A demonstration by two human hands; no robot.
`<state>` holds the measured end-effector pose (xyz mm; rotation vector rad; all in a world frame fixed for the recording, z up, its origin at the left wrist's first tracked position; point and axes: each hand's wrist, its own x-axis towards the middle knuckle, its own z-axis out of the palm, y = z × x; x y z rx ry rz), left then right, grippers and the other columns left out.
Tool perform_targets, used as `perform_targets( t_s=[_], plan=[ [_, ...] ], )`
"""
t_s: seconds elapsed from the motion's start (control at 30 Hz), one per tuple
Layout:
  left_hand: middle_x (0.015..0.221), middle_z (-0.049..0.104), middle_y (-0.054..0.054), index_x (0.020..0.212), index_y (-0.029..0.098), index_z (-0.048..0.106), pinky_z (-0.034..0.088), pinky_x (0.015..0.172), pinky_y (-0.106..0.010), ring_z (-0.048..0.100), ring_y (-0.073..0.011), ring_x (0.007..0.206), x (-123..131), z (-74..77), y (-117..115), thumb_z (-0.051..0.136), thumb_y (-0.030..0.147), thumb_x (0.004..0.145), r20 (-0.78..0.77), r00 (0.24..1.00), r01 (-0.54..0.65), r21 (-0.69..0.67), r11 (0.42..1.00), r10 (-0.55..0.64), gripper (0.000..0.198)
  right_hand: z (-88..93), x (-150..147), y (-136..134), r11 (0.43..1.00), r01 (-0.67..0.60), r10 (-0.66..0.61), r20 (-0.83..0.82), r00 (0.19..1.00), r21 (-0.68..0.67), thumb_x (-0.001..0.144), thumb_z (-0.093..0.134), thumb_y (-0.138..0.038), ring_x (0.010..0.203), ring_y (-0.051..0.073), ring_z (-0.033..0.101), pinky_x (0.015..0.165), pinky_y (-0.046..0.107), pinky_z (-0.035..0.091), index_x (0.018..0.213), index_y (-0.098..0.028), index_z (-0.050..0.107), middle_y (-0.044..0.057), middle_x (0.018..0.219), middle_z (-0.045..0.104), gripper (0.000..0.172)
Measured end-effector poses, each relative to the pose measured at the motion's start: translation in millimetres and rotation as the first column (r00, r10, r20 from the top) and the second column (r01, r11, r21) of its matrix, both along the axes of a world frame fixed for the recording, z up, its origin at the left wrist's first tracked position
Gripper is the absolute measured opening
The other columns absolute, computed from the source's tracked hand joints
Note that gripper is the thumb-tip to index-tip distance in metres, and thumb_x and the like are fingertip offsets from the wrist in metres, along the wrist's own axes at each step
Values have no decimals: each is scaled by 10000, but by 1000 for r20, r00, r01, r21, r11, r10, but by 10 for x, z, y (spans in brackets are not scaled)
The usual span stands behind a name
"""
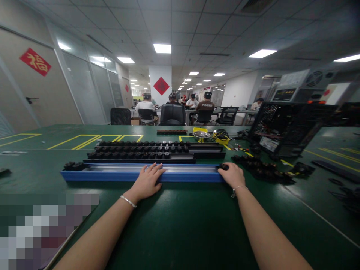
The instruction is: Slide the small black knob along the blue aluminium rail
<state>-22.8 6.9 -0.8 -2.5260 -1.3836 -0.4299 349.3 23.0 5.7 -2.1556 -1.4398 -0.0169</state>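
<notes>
A long blue channel (191,177) with a shiny metal inside lies across the green table in front of me. My left hand (147,180) rests over its middle, fingers spread across the rim. At the channel's right end, my right hand (234,174) pinches a small black round part (224,167), mostly covered by the fingers. A few similar black parts (73,165) sit in the left end of the channel. Just behind it, two black channels (209,154) hold rows of black round parts (146,154), with bare track at their right ends.
Loose black parts (261,168) lie in a heap right of my right hand. Farther back are a metal bowl (201,135), yellow trays and an open computer case (281,127). A pixelated flat area (47,228) covers the lower left. Several people sit beyond the black chairs (172,114).
</notes>
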Motion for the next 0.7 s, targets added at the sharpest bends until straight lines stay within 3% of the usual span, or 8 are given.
perform_targets(
  t_s=[0.37, 0.7],
  plan=[
    [1420, 369, -42, 1294, 304, 396, 210, 1046, -529, 283, -280, 1313, 0, -9, 13, 523, 305, 736, -8, 1000, -5, 1, 1000, 5, 572, 28, -10, -16, 1000, -6, 5, -14, 1000, -30, 684, 506, -453, 1065, 296, 471, 860, 406, 408, 1061, -215, 602, 84, 1154, 558, 456],
    [1420, 371, -44, 1287, 297, 404, 208, 1045, -527, 288, -278, 1310, -4, -16, 16, 523, 299, 727, -5, 1000, -3, 11, 1000, 3, 572, -51, 28, 4, 998, -15, 16, -17, 1000, 61, 680, 510, -402, 1018, 267, 504, 861, 376, 402, 992, -222, 632, 78, 1083, 598, 380]
  ],
)
